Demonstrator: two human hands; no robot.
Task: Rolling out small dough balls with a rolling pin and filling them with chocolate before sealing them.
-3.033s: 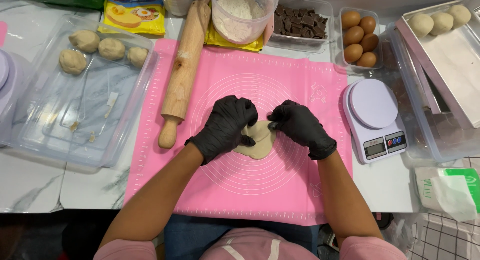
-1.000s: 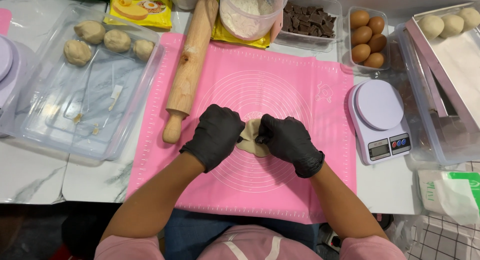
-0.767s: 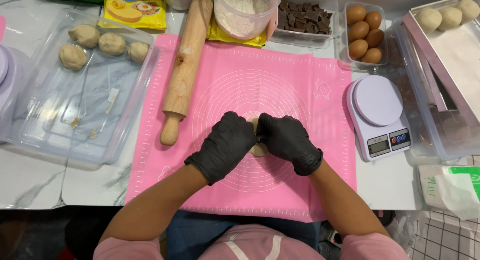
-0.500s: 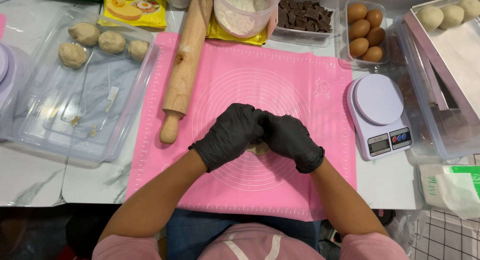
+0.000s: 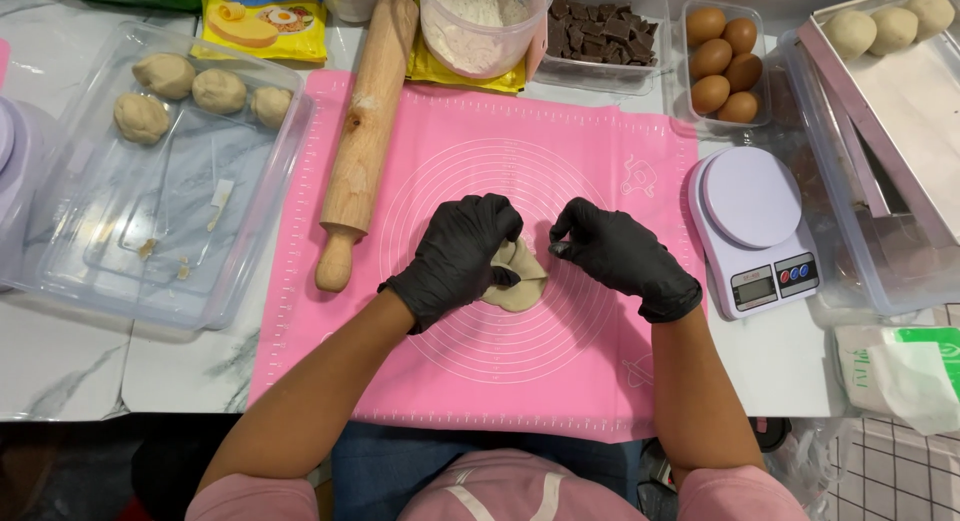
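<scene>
Pinching soft, pale dough (image 5: 516, 281) on smooth pink mat (image 5: 470, 141): left hand (image 5: 460, 256) fingers; right hand (image 5: 615, 256) fingertips pressed together.

Pink mat (image 5: 480, 141) (white circles), tan dough (image 5: 515, 281)

Four pale round dough balls (image 5: 165, 76) sit in the clear plastic tray (image 5: 60, 271), three more (image 5: 850, 33) in the right-hand container. Five brown eggs (image 5: 712, 58), one wooden rolling pin (image 5: 365, 121), one lilac kitchen scale (image 5: 755, 226).
</scene>
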